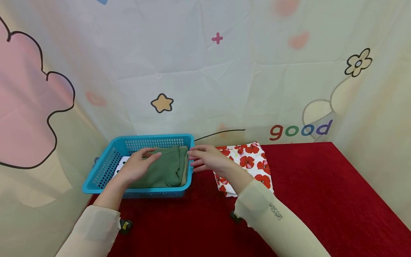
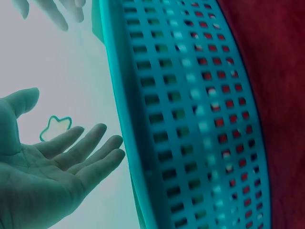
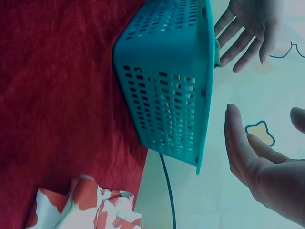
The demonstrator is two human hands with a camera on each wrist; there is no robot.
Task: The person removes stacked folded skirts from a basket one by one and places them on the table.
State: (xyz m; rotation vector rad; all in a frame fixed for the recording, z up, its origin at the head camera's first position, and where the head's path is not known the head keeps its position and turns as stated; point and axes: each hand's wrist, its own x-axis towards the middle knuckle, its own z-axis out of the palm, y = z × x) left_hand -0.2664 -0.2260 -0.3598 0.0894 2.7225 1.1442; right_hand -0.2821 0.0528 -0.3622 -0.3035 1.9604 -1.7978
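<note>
A blue plastic basket [image 1: 106,162] with pierced walls holds folded green cloth [image 1: 162,167], and a white cloth with black dots [image 1: 121,164] shows at its left end. My left hand [image 1: 139,166] hovers over the green cloth, fingers spread and relaxed. In the left wrist view that left hand [image 2: 62,167] appears palm up beside the basket rim, holding nothing. My right hand [image 1: 208,159] is at the basket's right rim with its fingers loosely extended. The right wrist view shows the right hand [image 3: 271,167] empty, apart from the basket wall [image 3: 167,105].
A folded white cloth with red poppies [image 1: 247,162] lies right of the basket, partly behind my right forearm. Both rest on a red-covered table [image 1: 305,185]. A printed curtain [image 1: 205,71] hangs right behind the table's back edge.
</note>
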